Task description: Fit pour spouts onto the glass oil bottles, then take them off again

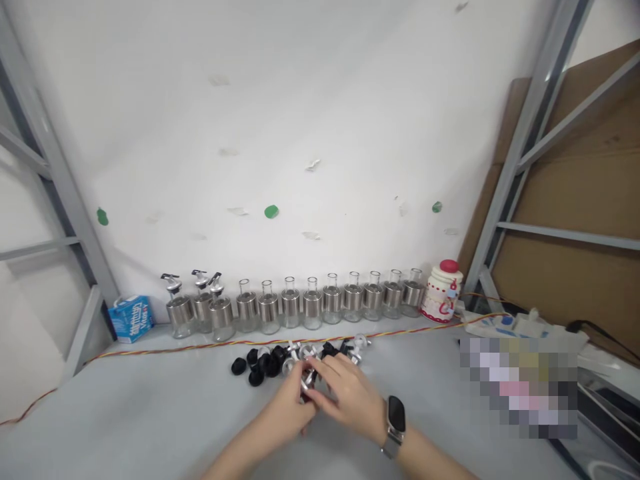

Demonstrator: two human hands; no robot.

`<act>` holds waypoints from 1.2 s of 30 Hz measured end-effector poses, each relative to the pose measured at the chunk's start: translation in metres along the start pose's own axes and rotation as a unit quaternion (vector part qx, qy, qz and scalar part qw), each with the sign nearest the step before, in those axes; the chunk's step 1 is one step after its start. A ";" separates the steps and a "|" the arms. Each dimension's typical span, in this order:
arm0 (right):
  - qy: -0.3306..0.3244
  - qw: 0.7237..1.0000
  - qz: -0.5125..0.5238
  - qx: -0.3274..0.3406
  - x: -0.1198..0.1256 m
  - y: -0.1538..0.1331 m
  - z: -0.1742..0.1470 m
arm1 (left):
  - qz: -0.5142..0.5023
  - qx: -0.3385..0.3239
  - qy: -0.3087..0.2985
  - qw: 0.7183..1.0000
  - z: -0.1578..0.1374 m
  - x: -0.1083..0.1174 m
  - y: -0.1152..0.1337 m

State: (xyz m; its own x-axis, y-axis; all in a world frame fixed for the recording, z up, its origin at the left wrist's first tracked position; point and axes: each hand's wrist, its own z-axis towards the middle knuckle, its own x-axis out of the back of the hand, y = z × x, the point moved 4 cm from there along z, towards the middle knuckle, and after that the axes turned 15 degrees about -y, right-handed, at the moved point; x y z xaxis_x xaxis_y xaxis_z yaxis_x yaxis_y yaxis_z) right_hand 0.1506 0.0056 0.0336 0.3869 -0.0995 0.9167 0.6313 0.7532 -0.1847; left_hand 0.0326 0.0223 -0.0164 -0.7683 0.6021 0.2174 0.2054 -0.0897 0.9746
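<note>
My left hand [289, 401] and my right hand [350, 395] meet over the table, fingers closed around a small silver pour spout [309, 382]. My fingers cover much of it. Just beyond them lies a loose heap of black caps [270, 364] and silver spout parts [360, 343]. Behind the heap runs a row of glass bottles with metal sleeves. Three at the left, such as this spouted bottle [221, 313], carry silver pour spouts; the others, like this open bottle [313, 307], have bare necks.
A red and yellow twisted wire [200, 348] crosses the table in front of the bottles. At the left end stands a blue carton [131, 319]. A cream jar with a red lid [443, 293] stands at the right end, near plastic bags [525, 328] and a blurred patch.
</note>
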 end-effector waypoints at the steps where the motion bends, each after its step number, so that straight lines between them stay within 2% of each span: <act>1: 0.005 1.000 -0.016 0.002 -0.002 0.000 0.000 | 0.002 0.007 0.001 1.000 0.000 -0.003 -0.001; 6: 0.008 0.998 -0.056 -0.022 -0.007 0.005 0.003 | 0.083 0.077 0.000 0.994 -0.005 -0.013 0.000; 9: -0.012 0.998 -0.046 -0.042 -0.010 0.008 0.004 | 0.137 0.088 0.011 0.987 -0.007 -0.016 0.003; 12: -0.021 0.997 -0.055 -0.047 -0.015 0.006 0.005 | 0.154 0.072 0.028 0.985 -0.008 -0.016 0.008; 16: -0.005 0.998 -0.048 -0.047 -0.017 0.003 0.006 | 0.196 0.010 0.055 0.979 -0.011 -0.014 0.022; 18: 0.020 0.994 0.027 -0.102 -0.013 0.013 0.005 | 0.222 -0.006 0.045 0.974 -0.014 -0.017 0.028; 21: 0.057 0.962 0.143 -0.227 -0.005 0.041 0.000 | 0.275 -0.026 0.045 0.960 -0.015 -0.018 0.033; 23: 0.058 0.950 0.159 -0.263 -0.001 0.059 -0.002 | 0.312 -0.020 0.087 0.946 -0.014 -0.011 0.033; 25: 0.050 0.951 0.150 -0.267 -0.002 0.072 -0.002 | 0.357 0.001 0.158 0.920 -0.012 0.005 0.031; 27: 0.041 0.954 0.145 -0.259 -0.006 0.081 -0.002 | 0.419 0.024 0.232 0.877 -0.011 0.025 0.028; 29: 0.035 0.955 0.151 -0.255 -0.011 0.083 -0.002 | 0.486 0.038 0.271 0.830 -0.011 0.043 0.026; 31: 0.032 0.951 0.156 -0.264 -0.014 0.082 -0.003 | 0.530 0.038 0.295 0.795 -0.012 0.055 0.022; 33: 0.031 0.946 0.159 -0.282 -0.013 0.079 -0.004 | 0.545 0.036 0.316 0.776 -0.012 0.062 0.017; 36: 0.036 0.942 0.152 -0.297 -0.007 0.075 -0.005 | 0.532 0.028 0.326 0.781 -0.012 0.066 0.011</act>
State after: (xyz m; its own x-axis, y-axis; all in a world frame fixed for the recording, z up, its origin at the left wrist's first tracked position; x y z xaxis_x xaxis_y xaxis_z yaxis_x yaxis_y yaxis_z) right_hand 0.1986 0.0594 0.0111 0.6418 0.0020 0.7669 0.7404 0.2588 -0.6203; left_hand -0.0232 0.0516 0.0094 -0.2858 -0.3233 0.9021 0.9502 -0.2176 0.2230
